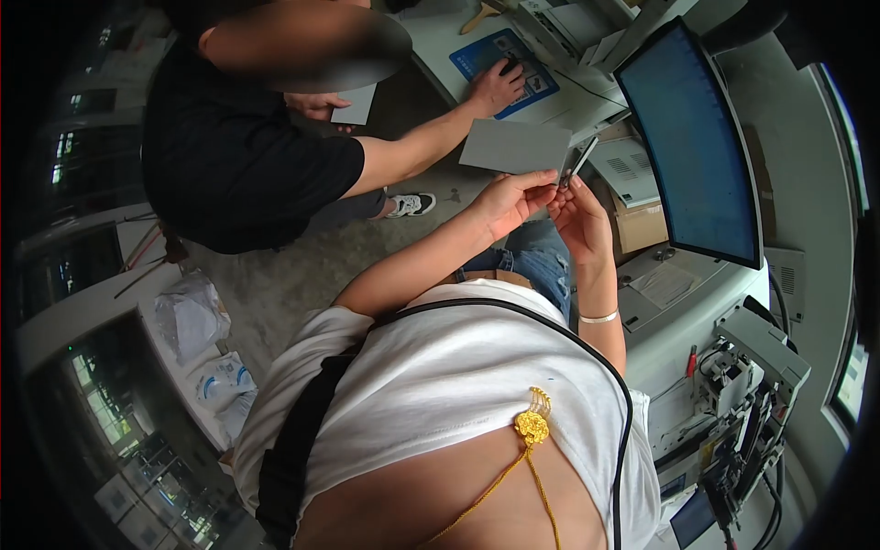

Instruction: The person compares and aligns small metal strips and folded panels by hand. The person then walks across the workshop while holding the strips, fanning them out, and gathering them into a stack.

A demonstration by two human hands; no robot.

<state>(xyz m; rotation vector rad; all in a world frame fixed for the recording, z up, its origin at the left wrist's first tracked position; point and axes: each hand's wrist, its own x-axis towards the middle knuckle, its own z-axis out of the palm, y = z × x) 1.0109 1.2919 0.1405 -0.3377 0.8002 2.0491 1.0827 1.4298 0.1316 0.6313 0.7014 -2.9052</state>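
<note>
In the head view, my left hand (518, 203) is closed, with its thumb on the lower edge of a flat grey card (515, 147). Close beside it, my right hand (583, 218) has its fingers bent up around a slim, light-coloured stick-like tool (584, 155) that points up and to the right. A small dark piece shows where the fingertips of both hands meet; I cannot make out what it is.
At the upper left a co-worker in a black shirt (247, 165) has one hand (500, 87) on a mouse over a blue mouse pad (541, 92) and another white card (356, 105). A large monitor (697, 147) stands right, above machinery (733, 376). Plastic bags (192, 316) lie left.
</note>
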